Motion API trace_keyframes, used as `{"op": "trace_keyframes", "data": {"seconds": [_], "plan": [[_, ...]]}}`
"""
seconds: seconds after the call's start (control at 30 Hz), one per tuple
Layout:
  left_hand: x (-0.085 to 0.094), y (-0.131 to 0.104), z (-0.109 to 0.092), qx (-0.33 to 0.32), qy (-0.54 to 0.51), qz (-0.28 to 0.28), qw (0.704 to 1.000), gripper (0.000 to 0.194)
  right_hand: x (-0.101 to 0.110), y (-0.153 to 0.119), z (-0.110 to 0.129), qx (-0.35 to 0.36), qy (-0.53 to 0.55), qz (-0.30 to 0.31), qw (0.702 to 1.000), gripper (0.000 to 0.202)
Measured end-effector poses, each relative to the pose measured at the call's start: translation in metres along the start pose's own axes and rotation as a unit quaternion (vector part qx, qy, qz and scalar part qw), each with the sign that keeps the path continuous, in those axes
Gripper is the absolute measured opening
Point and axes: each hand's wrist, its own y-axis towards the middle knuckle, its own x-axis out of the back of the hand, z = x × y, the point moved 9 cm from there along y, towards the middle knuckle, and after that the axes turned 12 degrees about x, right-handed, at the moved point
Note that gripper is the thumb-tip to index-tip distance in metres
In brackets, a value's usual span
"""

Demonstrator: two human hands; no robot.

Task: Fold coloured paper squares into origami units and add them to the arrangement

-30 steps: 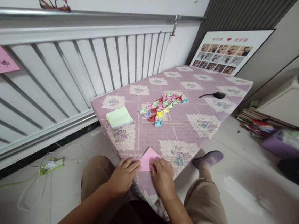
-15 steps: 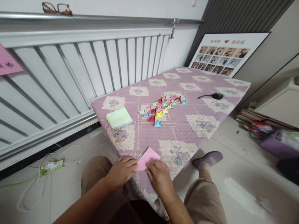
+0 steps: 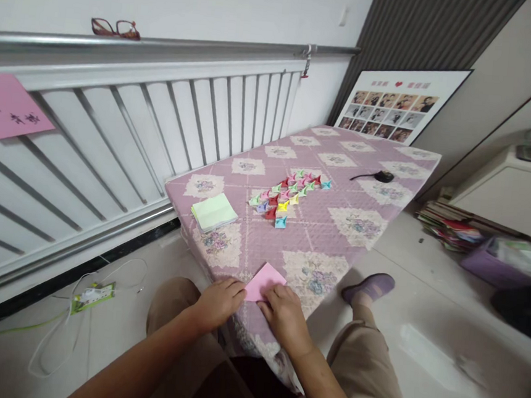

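A folded pink paper (image 3: 264, 280) lies at the near edge of the table, its top corner pointing away from me. My left hand (image 3: 220, 301) rests at its left corner, fingers together and touching it. My right hand (image 3: 284, 312) presses on its right side, fingers bent over the paper. Farther up the cloth are rows of small folded paper pieces in several colours (image 3: 282, 205). A stack of light green paper squares (image 3: 214, 212) sits at the left edge of the table.
The flowered tablecloth (image 3: 309, 227) covers the table beside a white radiator (image 3: 135, 144). A black object with a cord (image 3: 383, 176) lies toward the far right. Glasses (image 3: 116, 28) sit on the pipe. A power strip (image 3: 93, 297) is on the floor.
The camera view has tilted slightly, so the background sits a little lower. Both hands and the pink paper stay in nearly the same place.
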Motion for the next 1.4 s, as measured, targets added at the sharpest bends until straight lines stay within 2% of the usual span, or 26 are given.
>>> {"op": "trace_keyframes", "data": {"seconds": [0.1,0.2,0.3,0.4,0.47,0.53,0.57,0.63,0.7,0.77,0.83,0.9,0.97,1.13,1.27,1.4], "plan": [[0.001,0.003,0.004,0.022,-0.012,-0.006,1.000,0.020,0.002,0.000,0.002,0.003,-0.019,-0.007,1.000,0.011],[0.017,0.007,0.006,0.041,-0.045,-0.028,0.998,0.022,0.009,0.002,0.009,0.023,-0.028,-0.028,0.999,0.016],[0.052,0.012,0.005,0.046,-0.107,-0.075,0.990,0.024,0.025,0.006,0.019,0.033,0.013,-0.071,0.997,0.026],[0.099,0.016,0.012,0.074,-0.210,-0.166,0.961,0.023,0.042,0.013,0.019,-0.005,0.130,-0.122,0.984,0.025],[0.126,0.014,0.022,0.106,-0.276,-0.249,0.922,0.020,0.045,0.016,0.008,-0.069,0.240,-0.146,0.957,0.023],[0.137,0.012,0.031,0.137,-0.318,-0.300,0.889,0.019,0.038,0.015,-0.009,-0.145,0.353,-0.157,0.911,0.022],[0.136,0.011,0.033,0.147,-0.328,-0.308,0.881,0.019,0.032,0.012,-0.018,-0.182,0.400,-0.160,0.884,0.023],[0.123,0.011,0.030,0.158,-0.332,-0.290,0.884,0.019,0.018,0.004,-0.035,-0.244,0.461,-0.162,0.838,0.028],[0.098,0.012,0.020,0.165,-0.320,-0.237,0.902,0.019,0.008,-0.007,-0.051,-0.288,0.465,-0.165,0.821,0.036],[0.068,0.011,0.003,0.166,-0.287,-0.167,0.929,0.021,0.001,-0.016,-0.062,-0.304,0.432,-0.157,0.834,0.035],[0.040,0.009,-0.013,0.173,-0.251,-0.114,0.946,0.035,-0.001,-0.021,-0.066,-0.301,0.388,-0.144,0.859,0.029],[0.018,0.007,-0.027,0.177,-0.222,-0.079,0.955,0.045,0.000,-0.023,-0.066,-0.285,0.349,-0.137,0.882,0.025],[0.004,0.008,-0.035,0.188,-0.199,-0.060,0.960,0.046,0.003,-0.022,-0.064,-0.266,0.319,-0.134,0.900,0.024],[-0.008,0.019,-0.034,0.201,-0.155,-0.028,0.967,0.045,0.008,-0.018,-0.062,-0.222,0.248,-0.093,0.938,0.020],[-0.010,0.025,-0.031,0.189,-0.153,0.001,0.970,0.030,0.008,-0.017,-0.059,-0.191,0.127,-0.033,0.973,0.016],[-0.008,0.026,-0.030,0.185,-0.162,-0.005,0.969,0.022,0.012,-0.013,-0.043,-0.102,0.019,-0.017,0.994,0.017]]}}
